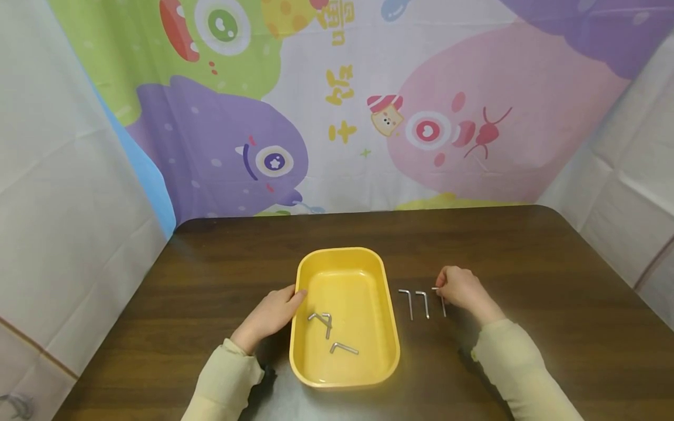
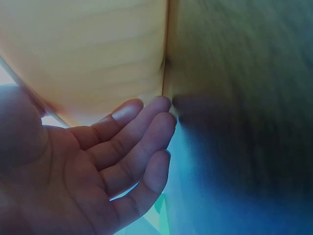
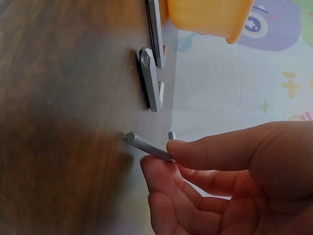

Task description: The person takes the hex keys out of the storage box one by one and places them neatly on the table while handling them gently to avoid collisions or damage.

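A yellow plastic tray [image 1: 344,374] stands on the table with three hex keys in it; one hex key [image 1: 344,348] lies apart near its front. My left hand [image 1: 271,316] holds the tray's left side, thumb over the rim and fingers against the outer wall [image 2: 98,58]. To the right of the tray, my right hand [image 1: 462,289] pinches an L-shaped metal hex key [image 3: 146,146] between thumb and fingers, near its bend. Its long end points down to the tabletop. Two more hex keys, one nearer the tray [image 1: 409,305] and another [image 1: 424,304], lie side by side left of this hand.
The dark wooden table [image 1: 237,251] runs back to a cartoon-printed curtain [image 1: 347,175]. White cloth walls [image 1: 68,175] close off both sides.
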`<state>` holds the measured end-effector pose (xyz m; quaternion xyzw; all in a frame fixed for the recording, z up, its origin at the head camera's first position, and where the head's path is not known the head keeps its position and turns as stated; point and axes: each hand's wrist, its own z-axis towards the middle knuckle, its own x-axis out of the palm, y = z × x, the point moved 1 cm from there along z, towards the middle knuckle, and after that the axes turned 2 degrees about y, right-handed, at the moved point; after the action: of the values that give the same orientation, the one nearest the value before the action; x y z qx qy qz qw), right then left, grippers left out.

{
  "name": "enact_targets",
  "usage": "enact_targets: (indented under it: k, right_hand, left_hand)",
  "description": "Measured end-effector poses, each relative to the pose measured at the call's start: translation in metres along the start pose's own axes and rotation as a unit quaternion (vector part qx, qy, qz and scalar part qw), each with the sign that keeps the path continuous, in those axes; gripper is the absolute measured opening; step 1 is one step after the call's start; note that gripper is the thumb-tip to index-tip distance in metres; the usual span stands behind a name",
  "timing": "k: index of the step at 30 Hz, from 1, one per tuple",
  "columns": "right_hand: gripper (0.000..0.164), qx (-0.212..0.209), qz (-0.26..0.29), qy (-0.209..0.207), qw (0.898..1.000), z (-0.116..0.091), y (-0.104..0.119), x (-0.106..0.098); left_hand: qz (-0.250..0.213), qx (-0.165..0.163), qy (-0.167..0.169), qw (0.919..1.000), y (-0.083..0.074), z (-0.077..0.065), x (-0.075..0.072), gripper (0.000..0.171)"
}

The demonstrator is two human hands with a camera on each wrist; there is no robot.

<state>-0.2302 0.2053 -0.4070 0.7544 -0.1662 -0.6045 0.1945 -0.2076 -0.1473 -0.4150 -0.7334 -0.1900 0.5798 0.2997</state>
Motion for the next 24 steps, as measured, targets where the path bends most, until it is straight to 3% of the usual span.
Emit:
enact_targets:
  k: [24]
  right_hand:
    - [0.009,0.003,-0.003,0.001,1.0,0.0019,-0.0042,0.0046]
  left_hand:
    - [0.008,-0.003,-0.002,1.0,0.0003,0.0008,-0.0001,0.035]
